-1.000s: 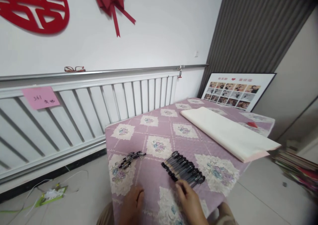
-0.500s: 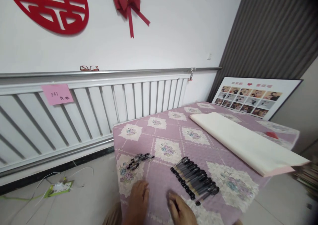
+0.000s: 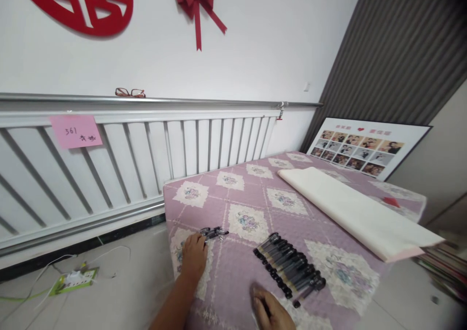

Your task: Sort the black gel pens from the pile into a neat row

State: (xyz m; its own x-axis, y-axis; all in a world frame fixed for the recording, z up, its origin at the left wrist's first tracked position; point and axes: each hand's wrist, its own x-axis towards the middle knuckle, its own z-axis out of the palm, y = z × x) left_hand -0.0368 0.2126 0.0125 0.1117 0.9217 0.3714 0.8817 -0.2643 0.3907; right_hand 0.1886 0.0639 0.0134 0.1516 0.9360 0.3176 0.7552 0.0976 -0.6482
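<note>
A small pile of short black-and-clear pen pieces (image 3: 216, 232) lies near the left side of the table. My left hand (image 3: 194, 256) reaches over its near left part, fingers stretched and bent down onto it; the fingertips are partly hidden. At the bottom, my right hand (image 3: 272, 311) rests by the tabletop with fingers curled in and thumb alongside. Whatever those fingers may hold is hidden. To its right, a slanting row of several pens (image 3: 290, 264) with black ends lies side by side.
A purple flowered cloth (image 3: 233, 267) covers the table. A folded cream sheet (image 3: 350, 208) lies on its right half, and a photo board (image 3: 365, 145) leans behind. The radiator (image 3: 182, 147) borders the far left; a power strip (image 3: 75, 280) with cords sits on the floor.
My left hand has moved forward and left onto the small pile, covering part of it. My right hand stays curled near the row of pens. The view has shifted slightly.
</note>
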